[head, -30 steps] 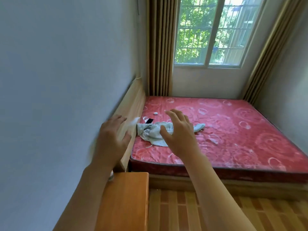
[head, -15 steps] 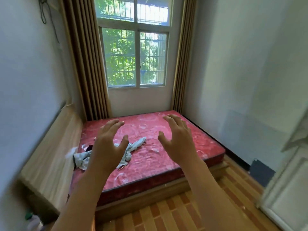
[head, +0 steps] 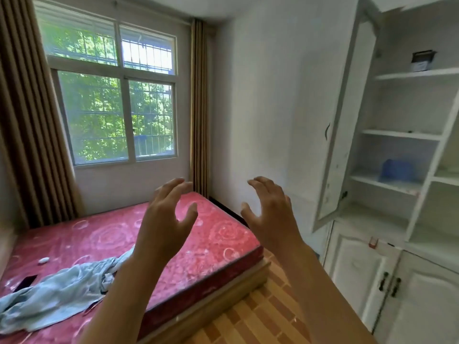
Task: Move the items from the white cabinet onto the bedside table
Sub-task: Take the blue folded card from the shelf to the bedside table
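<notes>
The white cabinet [head: 422, 135] fills the right side, its upper door [head: 345, 120] swung open toward me. On its shelves I see a blue item [head: 397, 170], a small dark-topped box [head: 422, 61] high up, and a small red item [head: 373, 242] on the lower ledge. My left hand [head: 166, 219] and my right hand [head: 270, 214] are raised in front of me, fingers spread, both empty. They hover over the bed's corner, left of the cabinet. The bedside table is out of view.
A bed with a red mattress [head: 173, 239] lies at the left, carrying a pale blue cloth [head: 57, 291], a black phone [head: 26, 281] and a small white object [head: 43, 260]. Striped wooden floor [head: 255, 316] runs between bed and cabinet. Window and curtains stand behind.
My view has swung right, from the bedside table and headboard to the white cabinet. Both hands stay raised and empty.
</notes>
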{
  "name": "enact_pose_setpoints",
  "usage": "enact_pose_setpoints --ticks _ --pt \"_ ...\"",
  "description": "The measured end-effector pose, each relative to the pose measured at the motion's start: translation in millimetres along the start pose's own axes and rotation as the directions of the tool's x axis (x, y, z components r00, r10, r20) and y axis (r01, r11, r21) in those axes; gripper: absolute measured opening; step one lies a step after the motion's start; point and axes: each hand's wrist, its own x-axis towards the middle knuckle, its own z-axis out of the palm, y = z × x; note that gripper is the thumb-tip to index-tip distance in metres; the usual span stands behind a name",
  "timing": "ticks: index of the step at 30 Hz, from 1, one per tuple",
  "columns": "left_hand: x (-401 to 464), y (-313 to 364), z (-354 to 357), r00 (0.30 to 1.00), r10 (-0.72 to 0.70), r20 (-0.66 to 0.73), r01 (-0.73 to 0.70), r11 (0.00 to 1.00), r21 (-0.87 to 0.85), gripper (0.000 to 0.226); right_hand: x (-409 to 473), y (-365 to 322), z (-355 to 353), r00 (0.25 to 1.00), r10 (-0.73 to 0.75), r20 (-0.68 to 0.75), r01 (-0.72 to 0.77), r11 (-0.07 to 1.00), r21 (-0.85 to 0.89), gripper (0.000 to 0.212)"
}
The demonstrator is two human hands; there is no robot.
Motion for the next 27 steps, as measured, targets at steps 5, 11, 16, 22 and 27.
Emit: enact_pose_setpoints --ticks 5,11,16,22,27 --pt "24.3 61.5 66.2 0.996 0.073 0.041 -0.069 0.994 -0.086 0.049 -1.0 72.3 -53.7 0.995 0.051 -0.082 -0.057 0.996 -0.071 0.05" --pt "48.5 119.3 140.9 0.977 0.195 0.09 -0.173 0.963 -0.206 0.049 -13.4 141.5 -112.0 0.974 0.145 -0.174 -0.171 0.974 -0.148 0.052" --pt "66.6 162.7 200.2 0.955 0.272 0.116 -0.23 0.929 -0.289 0.049 -25.1 189.9 -150.2 0.949 0.221 -0.224 -0.269 0.939 -0.214 0.056" --pt "93.2 190.4 270.2 0.926 0.337 0.173 -0.257 0.894 -0.368 0.052 -20.6 240.1 -172.7 0.92 0.274 -0.281 -0.351 0.894 -0.277 0.059" --pt "131.2 198.5 332.6 0.899 0.392 0.197 -0.273 0.852 -0.447 0.053 4.2 287.4 -172.4 0.901 0.299 -0.316 -0.402 0.85 -0.341 0.055"
